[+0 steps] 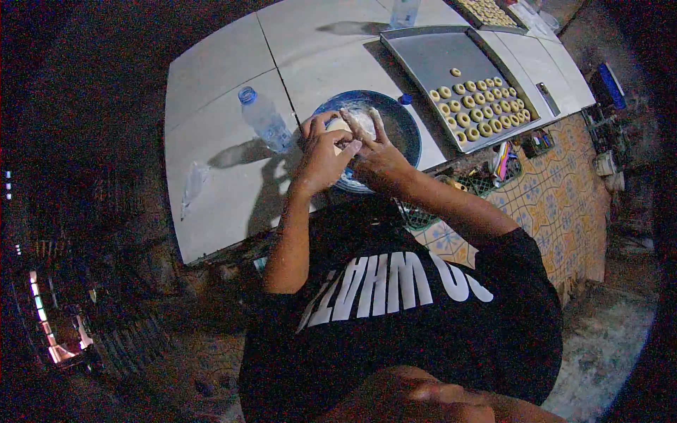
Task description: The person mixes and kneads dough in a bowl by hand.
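My left hand [322, 161] is curled around a pale lump of dough [338, 127] above a round blue bowl [417, 141]. Against it, my right hand [381, 161] has some fingers stretched out and spread over the bowl, dusted with white. Its inner fingers meet the left hand near the dough; whether they grip any of it is hidden. White flour [364, 125] shows inside the bowl, behind the fingers.
Left of the bowl stands a clear plastic bottle [265, 121]; a blue cap [405, 99] lies on its right. A metal tray [430, 60] with several rows of small dough rings [477, 114] is at the right. Beyond are another filled tray [490, 13] and second bottle [404, 12].
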{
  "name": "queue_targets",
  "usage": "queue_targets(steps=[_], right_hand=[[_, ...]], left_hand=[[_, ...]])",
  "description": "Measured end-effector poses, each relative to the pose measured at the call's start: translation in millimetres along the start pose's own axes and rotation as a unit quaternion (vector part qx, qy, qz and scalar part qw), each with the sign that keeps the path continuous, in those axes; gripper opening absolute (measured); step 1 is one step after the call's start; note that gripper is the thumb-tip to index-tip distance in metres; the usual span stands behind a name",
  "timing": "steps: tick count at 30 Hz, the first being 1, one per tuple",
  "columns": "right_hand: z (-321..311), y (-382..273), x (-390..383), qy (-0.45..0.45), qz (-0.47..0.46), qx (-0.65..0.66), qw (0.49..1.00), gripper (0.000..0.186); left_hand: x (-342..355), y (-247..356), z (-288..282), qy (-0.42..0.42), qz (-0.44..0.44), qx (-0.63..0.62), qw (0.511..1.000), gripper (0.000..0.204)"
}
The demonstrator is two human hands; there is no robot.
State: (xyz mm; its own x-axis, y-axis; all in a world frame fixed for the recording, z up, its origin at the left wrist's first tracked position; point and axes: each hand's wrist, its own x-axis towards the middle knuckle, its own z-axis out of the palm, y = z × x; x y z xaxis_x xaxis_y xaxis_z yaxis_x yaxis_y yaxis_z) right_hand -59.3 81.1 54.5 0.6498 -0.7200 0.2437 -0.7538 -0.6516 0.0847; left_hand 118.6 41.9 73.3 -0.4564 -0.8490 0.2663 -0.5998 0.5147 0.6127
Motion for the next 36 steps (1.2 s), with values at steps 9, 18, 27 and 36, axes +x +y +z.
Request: queue_targets(steps=[9, 18, 27, 36], right_hand=[[-3.1, -4.0, 0.3, 0.080, 0.031, 0.068, 0.994, 0.029], [-3.6, -3.3, -10.0, 0.061, 0.075, 0.040, 0.995, 0.048], [-3.8, -8.2, -6.3, 0.041, 0.080, -0.010, 0.996, 0.051], [-11.9, -11.1, -9.8, 0.081, 0.089, 0.062, 0.991, 0.042]], left_hand=[[-8.1, -0.6, 14.2, 0.076, -0.020, -0.182, 0.980, 0.015], [-15.7, -26.7, 22.9, 0.131, -0.164, -0.177, 0.961, 0.027], [-15.4, 10.4, 18.6, 0.132, -0.068, -0.040, 0.988, 0.029], [-12.3, 6.7, 27.4, 0.150, -0.044, -0.132, 0.979, 0.019]])
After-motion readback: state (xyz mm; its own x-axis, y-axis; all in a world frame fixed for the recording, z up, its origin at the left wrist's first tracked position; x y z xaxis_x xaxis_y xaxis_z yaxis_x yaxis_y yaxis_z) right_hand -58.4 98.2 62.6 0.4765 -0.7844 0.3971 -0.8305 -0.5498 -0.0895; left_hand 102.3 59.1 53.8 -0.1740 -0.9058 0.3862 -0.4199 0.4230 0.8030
